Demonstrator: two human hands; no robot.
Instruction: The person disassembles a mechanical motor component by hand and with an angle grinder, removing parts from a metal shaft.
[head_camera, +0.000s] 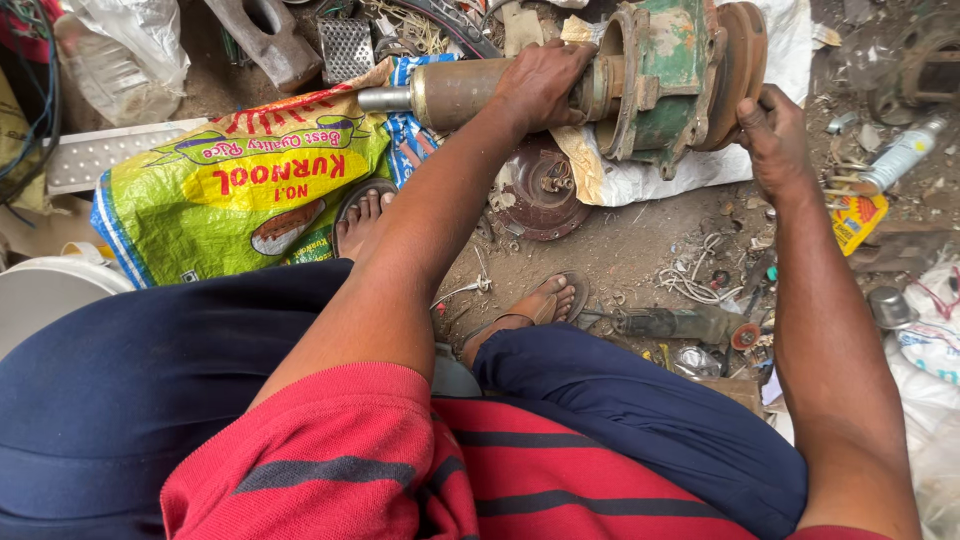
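Red striped shirt (400, 470), left hand (545, 85) hiding pump shaft (455, 93), right hand (775, 140)

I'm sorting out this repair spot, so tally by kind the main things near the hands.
Green pump housing with shaft, held by the left hand and right hand: 1
Printed woven sacks: 1
Round rusty discs on the ground: 1
White spray cans: 1
Sandalled feet: 2
Total: 6
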